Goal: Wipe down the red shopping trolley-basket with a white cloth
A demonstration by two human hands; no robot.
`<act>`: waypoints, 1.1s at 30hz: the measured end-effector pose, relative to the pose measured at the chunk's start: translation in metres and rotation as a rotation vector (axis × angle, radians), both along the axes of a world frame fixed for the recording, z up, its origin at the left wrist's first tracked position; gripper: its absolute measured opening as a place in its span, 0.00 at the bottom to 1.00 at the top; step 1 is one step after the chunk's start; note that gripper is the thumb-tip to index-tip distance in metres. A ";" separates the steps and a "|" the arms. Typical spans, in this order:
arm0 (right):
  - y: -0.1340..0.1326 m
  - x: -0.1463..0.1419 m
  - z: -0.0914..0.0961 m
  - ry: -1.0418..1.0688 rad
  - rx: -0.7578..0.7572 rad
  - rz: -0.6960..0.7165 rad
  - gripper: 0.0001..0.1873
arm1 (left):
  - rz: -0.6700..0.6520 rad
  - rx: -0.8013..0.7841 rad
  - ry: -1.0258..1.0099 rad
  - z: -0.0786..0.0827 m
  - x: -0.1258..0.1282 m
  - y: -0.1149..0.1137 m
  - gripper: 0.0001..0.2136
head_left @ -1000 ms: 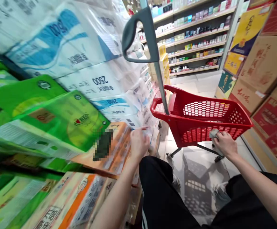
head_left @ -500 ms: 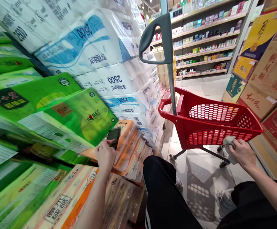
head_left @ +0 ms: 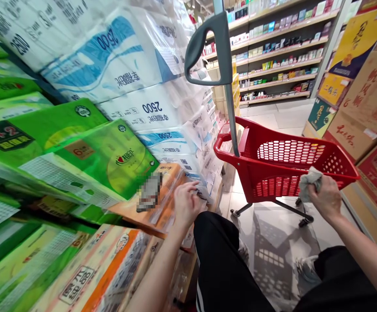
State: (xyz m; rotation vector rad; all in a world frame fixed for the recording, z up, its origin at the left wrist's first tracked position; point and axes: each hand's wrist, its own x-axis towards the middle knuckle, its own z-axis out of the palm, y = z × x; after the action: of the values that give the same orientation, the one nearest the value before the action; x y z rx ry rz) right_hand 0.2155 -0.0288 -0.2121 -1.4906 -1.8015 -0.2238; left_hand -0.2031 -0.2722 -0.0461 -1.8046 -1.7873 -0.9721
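Observation:
My right hand [head_left: 328, 197] grips a crumpled pale grey-white cloth [head_left: 310, 184], close to the near side of the red shopping cart basket [head_left: 276, 175]. Above my knee, my left hand [head_left: 186, 201] is empty, with its fingers loosely bent and apart. Left of it, a phone [head_left: 150, 193] with a blurred-out screen lies on an orange tissue pack [head_left: 172, 177], its far side beside a green tissue pack [head_left: 110, 156]. The cart's grey pull handle [head_left: 225, 50] rises on a metal pole to the left of the basket.
Stacked white-and-blue paper packs [head_left: 117, 60] tower behind the green ones. More tissue packs [head_left: 87, 277] fill the lower left. Cardboard cartons [head_left: 370, 93] line the right side. Shelves of small boxes [head_left: 279, 47] stand at the back, beyond the tiled floor [head_left: 266, 113].
My left hand has let go of the phone and moved right, leaving it on the orange pack. My right hand has lifted the cloth slightly and shifted left.

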 end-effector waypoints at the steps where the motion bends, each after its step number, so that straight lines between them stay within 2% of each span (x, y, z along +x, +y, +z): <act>1: 0.007 -0.003 0.007 0.002 0.013 -0.002 0.15 | -0.067 -0.021 0.018 -0.001 0.015 0.013 0.13; 5: 0.039 -0.010 0.029 -0.045 0.008 -0.028 0.13 | -0.305 -0.172 0.199 0.002 0.071 0.070 0.17; 7: 0.051 -0.015 0.034 -0.094 -0.055 -0.033 0.12 | -0.336 -0.228 0.313 0.005 0.092 0.103 0.19; 9: 0.054 -0.025 0.036 -0.155 -0.121 -0.017 0.11 | -0.306 -0.227 0.398 0.004 0.105 0.135 0.20; 11: 0.046 -0.045 0.041 -0.205 -0.135 0.039 0.11 | -0.265 -0.230 0.465 -0.001 0.112 0.165 0.20; 14: 0.024 -0.090 0.053 -0.171 -0.070 0.216 0.12 | -0.195 -0.279 0.515 -0.012 0.113 0.201 0.19; 17: 0.010 -0.140 0.061 -0.144 0.018 0.308 0.17 | -0.192 -0.346 0.548 -0.020 0.108 0.226 0.09; 20: 0.014 -0.162 0.058 -0.157 0.047 0.315 0.21 | -0.217 -0.340 0.596 -0.021 0.099 0.238 0.08; 22: 0.022 -0.153 0.050 -0.201 0.053 0.340 0.21 | -0.215 -0.317 0.611 -0.020 0.093 0.241 0.09; 25: 0.034 -0.108 0.031 -0.276 0.070 0.325 0.20 | -0.211 -0.293 0.613 -0.020 0.088 0.240 0.10; 30: 0.046 -0.009 0.005 -0.384 0.078 0.170 0.18 | -0.213 -0.286 0.576 -0.021 0.094 0.235 0.11; 33: 0.047 0.019 0.004 -0.383 0.044 0.062 0.18 | -0.219 -0.301 0.548 -0.021 0.104 0.232 0.11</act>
State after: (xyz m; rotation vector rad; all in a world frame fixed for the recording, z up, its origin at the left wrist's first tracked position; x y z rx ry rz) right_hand 0.2346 0.0180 -0.2082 -1.4285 -2.1237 -0.5447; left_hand -0.0986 -0.0398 -0.0676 -2.2131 -1.4611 -0.2292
